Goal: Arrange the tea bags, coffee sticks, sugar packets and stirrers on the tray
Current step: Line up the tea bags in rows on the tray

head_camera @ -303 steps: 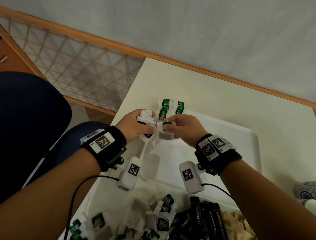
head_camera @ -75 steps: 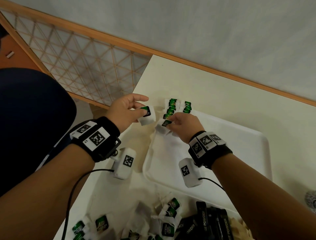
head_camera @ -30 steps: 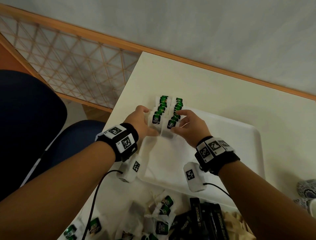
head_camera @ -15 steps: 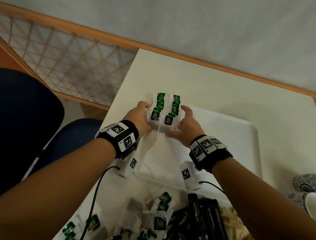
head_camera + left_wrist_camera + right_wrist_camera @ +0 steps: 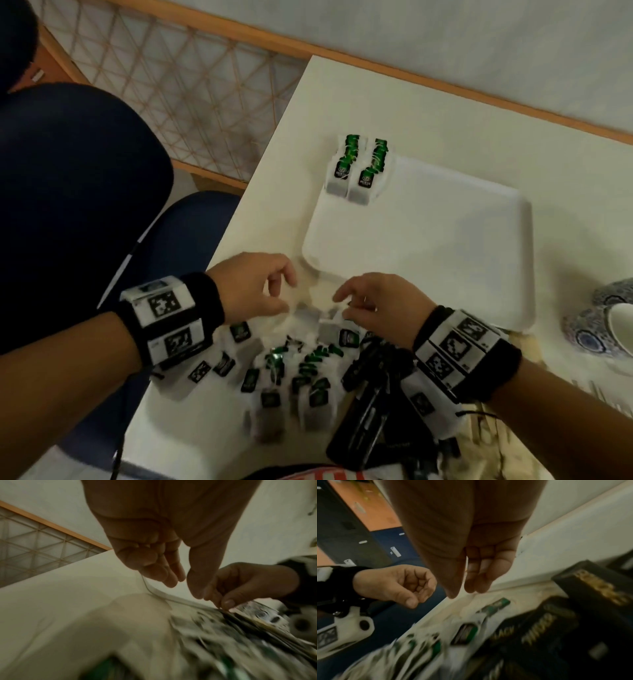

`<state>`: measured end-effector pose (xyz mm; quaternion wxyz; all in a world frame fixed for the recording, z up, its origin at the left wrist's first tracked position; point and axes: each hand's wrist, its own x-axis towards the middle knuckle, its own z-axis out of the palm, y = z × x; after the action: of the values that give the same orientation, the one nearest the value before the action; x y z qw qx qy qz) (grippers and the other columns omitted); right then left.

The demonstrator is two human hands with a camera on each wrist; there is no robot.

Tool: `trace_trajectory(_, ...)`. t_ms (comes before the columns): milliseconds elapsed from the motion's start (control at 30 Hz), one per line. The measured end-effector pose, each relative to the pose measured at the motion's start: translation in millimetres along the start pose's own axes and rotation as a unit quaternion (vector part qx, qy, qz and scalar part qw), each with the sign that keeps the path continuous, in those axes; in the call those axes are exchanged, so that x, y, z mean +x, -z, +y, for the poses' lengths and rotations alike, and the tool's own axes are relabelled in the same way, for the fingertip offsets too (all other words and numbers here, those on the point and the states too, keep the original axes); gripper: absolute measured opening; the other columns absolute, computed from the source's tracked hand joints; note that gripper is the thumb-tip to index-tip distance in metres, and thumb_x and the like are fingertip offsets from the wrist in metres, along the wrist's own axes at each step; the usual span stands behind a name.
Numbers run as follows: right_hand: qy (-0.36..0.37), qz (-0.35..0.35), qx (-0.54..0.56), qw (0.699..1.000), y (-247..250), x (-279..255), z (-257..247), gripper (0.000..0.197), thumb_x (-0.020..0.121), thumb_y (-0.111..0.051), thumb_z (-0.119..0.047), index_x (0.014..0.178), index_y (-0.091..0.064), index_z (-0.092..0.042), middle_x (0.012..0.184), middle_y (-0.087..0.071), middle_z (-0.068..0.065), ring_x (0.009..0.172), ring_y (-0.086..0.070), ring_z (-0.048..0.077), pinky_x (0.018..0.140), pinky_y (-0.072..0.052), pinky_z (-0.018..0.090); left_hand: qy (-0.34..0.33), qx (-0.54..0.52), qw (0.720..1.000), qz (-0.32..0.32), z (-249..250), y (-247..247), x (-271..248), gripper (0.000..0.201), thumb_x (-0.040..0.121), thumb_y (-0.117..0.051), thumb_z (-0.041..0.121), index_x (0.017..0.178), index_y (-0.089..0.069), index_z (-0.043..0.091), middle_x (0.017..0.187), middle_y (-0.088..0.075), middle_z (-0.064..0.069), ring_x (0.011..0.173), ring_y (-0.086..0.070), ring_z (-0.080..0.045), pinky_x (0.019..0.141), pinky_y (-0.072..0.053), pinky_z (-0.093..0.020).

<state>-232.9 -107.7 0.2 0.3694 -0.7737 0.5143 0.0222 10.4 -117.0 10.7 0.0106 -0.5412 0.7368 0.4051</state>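
Green-labelled white tea bags [image 5: 358,169] sit stacked at the white plastic tray's [image 5: 479,246] far-left corner; black coffee sticks [image 5: 539,632] reading "POWDER" lie beside its near edge; each hand's grip is loose, empty.

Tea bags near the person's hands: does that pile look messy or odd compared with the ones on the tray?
Yes. The loose tea bags lie jumbled and overlapping on the table, beside black coffee sticks. The two rows of tea bags at the tray's far-left corner are neat, though they seem to overhang its rim.
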Motion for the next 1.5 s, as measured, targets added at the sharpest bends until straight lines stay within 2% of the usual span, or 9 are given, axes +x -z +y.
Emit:
trace_trajectory(167,0.011,-0.05,-0.068,0.996,-25,-31,-17,0.044,0.08,-0.064,-0.053,0.12,-0.052,-0.04,0.11,-0.052,-0.016,0.081,-0.047,0.001,0.079,-0.048,0.025,0.003,0.081,0.995,-0.059,-9,-42,-55,0.059,0.066,-0.075,0.058,0.112,-0.04,0.043,0.106,-0.037,0.021,0.086,-0.049,-0.001,0.075,-0.047,-0.023)
trace_trajectory(300,0.01,-0.049,-0.078,0.996,-43,-43,-27,0.073,0.069,-0.069,-0.064,0.132,-0.039,-0.041,0.126,-0.046,-0.017,0.108,-0.05,0.004,0.09,-0.047,0.028,0.017,0.123,0.992,-0.039,-11,-66,-84,0.093,0.056,-0.07,0.074,0.13,-0.022,0.041,0.119,-0.027,0.019,0.092,-0.043,-0.004,0.072,-0.043,-0.022)
trace_trajectory(433,0.005,-0.048,-0.1,0.994,-59,-47,-38,0.084,0.071,-0.071,-0.058,0.139,-0.028,-0.037,0.136,-0.04,-0.014,0.122,-0.044,0.009,0.095,-0.042,0.028,0.041,0.098,0.994,-0.029,-11,-87,-92,0.116,0.054,-0.074,0.072,0.143,-0.008,0.036,0.132,-0.021,0.014,0.105,-0.045,-0.007,0.079,-0.048,-0.024)
trace_trajectory(533,-0.007,-0.033,-0.099,0.995,-68,-45,-41,0.069,0.077,-0.07,-0.048,0.134,-0.035,-0.032,0.135,-0.043,-0.011,0.119,-0.046,0.01,0.091,-0.042,0.027,0.042,0.069,0.997,-0.017,-9,-91,-81,0.101,0.063,-0.077,0.06,0.14,-0.016,0.034,0.128,-0.026,0.011,0.103,-0.051,-0.01,0.081,-0.05,-0.028)
trace_trajectory(800,-0.032,0.005,-0.021,0.999,-57,-37,-29,0.025,0.08,-0.069,-0.037,0.1,-0.06,-0.025,0.087,-0.047,-0.013,0.081,-0.047,0.008,0.072,-0.041,0.024,0.041,0.017,0.999,0.016,0,-77,-47,0.061,0.077,-0.074,0.033,0.128,-0.041,0.027,0.12,-0.038,0.007,0.1,-0.056,-0.015,0.083,-0.046,-0.028)
trace_trajectory(967,-0.059,0.044,0.003,0.997,-34,-29,-23,0.015,0.079,-0.074,-0.032,0.084,-0.059,-0.031,0.07,-0.051,-0.019,0.066,-0.049,0.001,0.06,-0.036,0.017,0.049,-0.039,0.996,0.061,2,-63,-31,0.043,0.075,-0.076,0.027,0.11,-0.051,0.028,0.105,-0.045,0.01,0.093,-0.053,-0.014,0.08,-0.043,-0.026)
trace_trajectory(1133,-0.071,0.058,0.004,0.996,-15,-25,-21,0.016,0.075,-0.077,-0.032,0.086,-0.065,-0.028,0.07,-0.055,-0.017,0.065,-0.049,-0.002,0.057,-0.038,0.013,0.021,-0.095,0.991,0.089,3,-48,-30,0.025,0.087,-0.066,0.019,0.111,-0.068,0.021,0.099,-0.069,0.002,0.092,-0.064,-0.017,0.084,-0.052,-0.034)
trace_trajectory(1367,-0.051,0.064,0.039,0.996,-7,-33,-19,0.012,0.075,-0.075,-0.031,0.08,-0.064,-0.033,0.071,-0.063,-0.011,0.063,-0.053,0.003,0.064,-0.046,0.025,0.049,-0.077,0.99,0.106,2,-32,-38,0.017,0.088,-0.066,0.029,0.099,-0.073,0.018,0.084,-0.07,0.0,0.073,-0.064,-0.014,0.071,-0.052,-0.03)
trace_trajectory(1500,-0.039,0.07,0.047,0.996,-5,-37,-16,0.012,0.075,-0.075,-0.034,0.078,-0.063,-0.035,0.075,-0.066,-0.006,0.07,-0.058,0.011,0.064,-0.048,0.029,0.074,-0.085,0.987,0.113,0,-31,-42,0.026,0.079,-0.074,0.026,0.104,-0.067,0.028,0.101,-0.066,0.01,0.093,-0.063,-0.012,0.075,-0.049,-0.022)
